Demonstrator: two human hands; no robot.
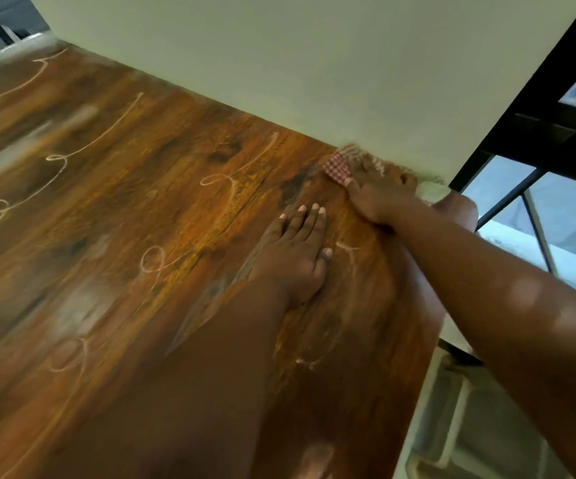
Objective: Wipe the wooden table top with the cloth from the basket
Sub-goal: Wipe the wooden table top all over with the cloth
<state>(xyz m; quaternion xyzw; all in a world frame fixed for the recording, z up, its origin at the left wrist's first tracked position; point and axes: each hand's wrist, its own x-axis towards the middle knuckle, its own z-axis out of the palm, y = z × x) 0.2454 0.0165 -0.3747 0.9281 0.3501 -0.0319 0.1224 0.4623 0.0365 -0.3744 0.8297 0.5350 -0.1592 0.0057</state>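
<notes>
The wooden table top (pixel 113 209) fills most of the view, glossy brown with pale looping marks. My right hand (pixel 379 191) presses a red-and-white checked cloth (pixel 340 165) flat onto the table's far right corner, against the wall. Most of the cloth is hidden under the hand and blurred. My left hand (pixel 296 247) rests palm down on the wood just left of and nearer than the right hand, fingers spread, holding nothing. No basket is visible.
A pale wall (pixel 279 63) runs along the table's far edge. The table's right edge (pixel 431 326) drops off to a light floor with white framework (pixel 452 426). A dark metal window frame (pixel 528 140) stands at the right.
</notes>
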